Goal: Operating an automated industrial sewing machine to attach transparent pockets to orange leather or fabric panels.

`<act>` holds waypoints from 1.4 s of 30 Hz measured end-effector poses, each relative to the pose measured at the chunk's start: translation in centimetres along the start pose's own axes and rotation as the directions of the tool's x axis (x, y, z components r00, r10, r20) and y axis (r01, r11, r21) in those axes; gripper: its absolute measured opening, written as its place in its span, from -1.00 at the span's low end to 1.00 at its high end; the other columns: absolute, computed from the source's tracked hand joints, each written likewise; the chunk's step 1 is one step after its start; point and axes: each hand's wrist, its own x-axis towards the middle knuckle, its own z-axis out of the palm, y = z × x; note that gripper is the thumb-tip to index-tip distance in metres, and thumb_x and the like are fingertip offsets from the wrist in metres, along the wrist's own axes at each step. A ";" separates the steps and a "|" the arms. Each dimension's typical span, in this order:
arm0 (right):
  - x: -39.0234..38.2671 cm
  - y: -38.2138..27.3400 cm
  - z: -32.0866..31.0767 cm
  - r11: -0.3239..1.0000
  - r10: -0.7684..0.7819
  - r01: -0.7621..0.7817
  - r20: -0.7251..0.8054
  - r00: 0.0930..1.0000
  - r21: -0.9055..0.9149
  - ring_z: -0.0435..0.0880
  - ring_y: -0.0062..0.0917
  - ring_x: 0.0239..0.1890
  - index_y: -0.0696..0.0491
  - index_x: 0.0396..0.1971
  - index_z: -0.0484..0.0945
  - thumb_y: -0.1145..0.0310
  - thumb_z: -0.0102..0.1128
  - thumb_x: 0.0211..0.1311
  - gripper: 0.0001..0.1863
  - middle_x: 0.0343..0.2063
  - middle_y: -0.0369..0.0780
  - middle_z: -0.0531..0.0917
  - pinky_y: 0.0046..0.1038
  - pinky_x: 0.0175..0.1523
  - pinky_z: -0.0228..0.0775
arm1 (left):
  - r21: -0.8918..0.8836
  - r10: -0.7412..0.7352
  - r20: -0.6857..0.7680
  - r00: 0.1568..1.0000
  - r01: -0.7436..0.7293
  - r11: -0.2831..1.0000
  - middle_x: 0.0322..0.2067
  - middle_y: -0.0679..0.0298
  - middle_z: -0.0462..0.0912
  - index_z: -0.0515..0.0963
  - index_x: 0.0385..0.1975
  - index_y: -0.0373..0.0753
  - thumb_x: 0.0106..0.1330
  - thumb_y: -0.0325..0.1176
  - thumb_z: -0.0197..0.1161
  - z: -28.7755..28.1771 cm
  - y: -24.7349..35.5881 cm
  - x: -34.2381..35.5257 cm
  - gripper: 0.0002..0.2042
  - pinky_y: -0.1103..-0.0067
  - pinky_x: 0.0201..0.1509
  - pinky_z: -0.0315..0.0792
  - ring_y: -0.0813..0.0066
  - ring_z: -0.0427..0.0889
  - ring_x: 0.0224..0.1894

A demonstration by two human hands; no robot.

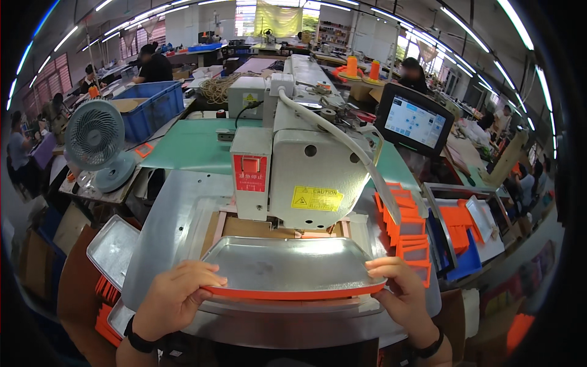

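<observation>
Hands: your left hand (173, 298) and right hand (400, 292) each grip one near corner of the metal tray (287, 264), fingers curled over its rim.
Tray: shiny, shallow and flat, it lies on the steel worktop (177, 226) just in front of the sewing machine (302, 165), with an orange piece (293, 293) showing along its near edge, under your fingers.
Machine: grey-white body with a red label and a yellow warning label, standing right behind the tray; a wooden frame (257, 229) shows beneath its head.
Right side: a stack of orange pieces (408, 229) sits just right of the tray, and a dark touch screen (414, 120) stands farther back.
Left side: a second metal tray (113, 249) lies at the worktop's left edge; a small fan (96, 139) and a blue crate (153, 107) stand farther off.
</observation>
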 end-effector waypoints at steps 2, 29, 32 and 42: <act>1.0 0.6 0.0 0.999 0.013 -0.013 -0.006 1.000 0.033 0.61 -0.52 -0.01 0.14 -0.07 0.55 0.53 0.34 0.17 -0.69 0.03 -0.18 0.58 -0.50 0.03 0.48 | -0.012 -0.019 -0.015 1.000 0.019 1.000 -0.23 0.21 0.71 0.60 -0.23 -0.28 0.34 -0.32 0.21 -0.1 -0.3 0.9 -0.83 0.38 0.01 0.53 0.10 0.66 -0.04; 2.6 3.6 -0.5 0.744 -0.094 0.400 0.509 0.856 -0.535 0.44 -0.17 0.22 0.05 -0.11 0.60 0.47 0.33 -0.03 -0.61 0.03 -0.16 0.56 -0.01 0.30 0.27 | 0.285 0.046 0.220 0.974 -0.110 0.952 -0.08 0.19 0.67 0.67 -0.25 -0.18 0.14 -0.52 0.27 3.9 -3.6 -0.4 -0.81 0.24 0.28 0.44 0.19 0.61 0.09; 2.8 3.2 -0.5 0.766 -0.035 0.369 0.540 0.841 -0.526 0.42 -0.13 0.25 0.10 -0.11 0.59 0.47 0.30 0.02 -0.65 0.04 -0.14 0.54 0.06 0.33 0.22 | 0.287 0.041 0.233 0.972 -0.109 0.952 -0.07 0.19 0.67 0.67 -0.26 -0.18 0.13 -0.51 0.28 3.9 -3.8 -0.2 -0.82 0.24 0.28 0.44 0.20 0.61 0.09; 3.1 1.6 0.3 0.701 -0.006 0.436 0.606 0.795 -0.565 0.45 -0.11 0.22 0.21 -0.08 0.55 0.28 0.40 -0.01 -0.51 0.04 -0.06 0.51 -0.04 0.32 0.27 | 0.366 -0.040 0.344 0.938 -0.094 0.926 -0.09 0.19 0.66 0.65 -0.27 -0.21 0.14 -0.42 0.33 3.1 -1.5 0.9 -0.83 0.26 0.32 0.37 0.22 0.62 0.05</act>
